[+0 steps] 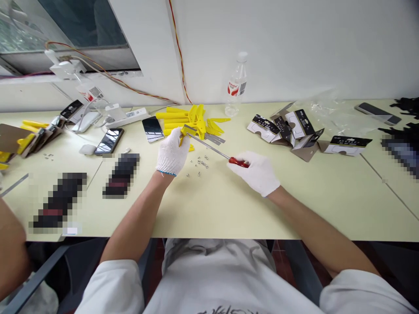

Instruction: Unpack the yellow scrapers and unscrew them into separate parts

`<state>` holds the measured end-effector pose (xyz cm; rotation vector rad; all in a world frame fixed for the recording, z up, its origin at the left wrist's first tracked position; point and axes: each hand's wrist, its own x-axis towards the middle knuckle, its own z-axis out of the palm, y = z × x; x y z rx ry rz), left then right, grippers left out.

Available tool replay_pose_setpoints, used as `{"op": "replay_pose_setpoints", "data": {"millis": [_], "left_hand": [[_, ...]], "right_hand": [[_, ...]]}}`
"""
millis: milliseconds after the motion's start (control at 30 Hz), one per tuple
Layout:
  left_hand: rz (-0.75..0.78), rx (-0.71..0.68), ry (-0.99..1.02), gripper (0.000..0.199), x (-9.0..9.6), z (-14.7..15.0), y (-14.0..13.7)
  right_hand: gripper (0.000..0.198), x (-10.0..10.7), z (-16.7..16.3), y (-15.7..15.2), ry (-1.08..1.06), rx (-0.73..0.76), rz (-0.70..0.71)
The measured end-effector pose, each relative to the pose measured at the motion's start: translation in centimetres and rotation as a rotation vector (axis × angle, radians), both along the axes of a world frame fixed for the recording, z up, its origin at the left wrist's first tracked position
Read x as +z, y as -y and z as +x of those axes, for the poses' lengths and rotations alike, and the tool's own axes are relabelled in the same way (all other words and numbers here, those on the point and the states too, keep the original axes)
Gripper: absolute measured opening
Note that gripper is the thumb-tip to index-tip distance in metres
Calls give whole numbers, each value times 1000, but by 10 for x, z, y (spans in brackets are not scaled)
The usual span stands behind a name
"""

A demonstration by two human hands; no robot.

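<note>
My left hand [172,151], in a white knit glove, is closed around a yellow plastic scraper [185,132]. A red-handled screwdriver [214,149] is gripped in my gloved right hand [257,171]. Its shaft points left, and the tip meets the scraper's head; whether it sits in a screw is too small to tell. Several small metal screws [203,164] lie loose below the shaft. Just beyond my left hand is a pile of yellow scraper handles [176,117], with flat yellow pieces [214,126] and metal blades [215,139] beside it.
A plastic bottle [233,93] stands by the wall. Folded black-and-white packaging cards [299,124] and a clear plastic bag [334,115] lie right. Phones [152,129] and a power strip [129,117] lie left. Another person's arm [11,248] shows at the left edge.
</note>
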<state>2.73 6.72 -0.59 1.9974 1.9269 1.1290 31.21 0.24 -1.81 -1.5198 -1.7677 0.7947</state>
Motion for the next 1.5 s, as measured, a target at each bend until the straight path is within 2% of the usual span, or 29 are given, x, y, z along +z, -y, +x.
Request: {"op": "replay_pose_setpoints", "data": {"millis": [67,100,233,300,333,400,467,533,567,633,700,767,833,867,900,933,1033,1100,1167,1200,1233,1267,1367,1400,1433,1500], "left_hand": [[4,8,0,9,1,0,0],[6,6,-3,10,1,-1,0],[17,-13,-12,12,1,-1,1],[8,-9,-14,9,1,-1,0],[0,-7,-15,7,0,-1,0],[-13,-4,-17,4,-1,0,-1],[-16,-3,-15,4,-1,0,-1],[-10,-4,-12,5,0,0,-1],[-5,-7,-7,6,0,0,0],[9,-16,4,9,2,0,1],[18,-15,8,10,3,0,1],[20,-8,6,9,3,0,1],[16,-9,2,7,2,0,1],[14,-12,1,7,2,-1,0],[11,-14,0,7,1,-1,0],[6,-15,-1,8,0,-2,-1],[-5,-14,-4,7,-2,-3,-1],[-3,-7,-8,7,-2,-3,-1],[2,-2,-11,7,-2,-3,-1],[3,-1,-11,7,-1,-2,-1],[2,-3,-10,6,-1,-2,-1],[1,-5,-7,6,-1,-2,-1],[6,-10,1,6,-1,-2,-1],[9,-10,2,7,-2,-2,-1],[12,-11,1,8,-2,-2,-1],[17,-13,-4,9,-4,-3,-2]], "right_hand": [[31,-2,-4,2,113,-7,174],[33,-1,-5,3,110,15,164],[53,9,0,3,-83,229,-245],[52,10,4,1,-139,288,-405],[48,9,5,0,-153,264,-427],[41,2,4,-2,-157,140,-350],[33,-5,2,-2,-77,3,-94],[27,-10,-1,-2,51,-53,148],[28,-11,-2,-2,99,-61,223],[35,-8,-3,-1,114,-40,246],[46,-1,-1,0,3,61,54],[58,7,1,0,-199,225,-305],[58,11,4,-1,-355,321,-600],[54,11,5,-1,-383,305,-644],[51,10,5,-1,-369,249,-611],[48,8,4,-1,-321,169,-521],[37,-5,-1,0,-117,-42,-109],[32,-12,-4,1,16,-60,112],[33,-12,-6,2,90,-43,233],[35,-10,-7,3,90,-25,229],[38,-6,-7,3,60,2,169],[41,-2,-7,4,2,40,55],[41,8,-4,3,-205,184,-421],[40,8,-3,3,-241,192,-501],[42,7,-2,1,-245,167,-499],[40,-1,-1,-1,-167,61,-295]]}}
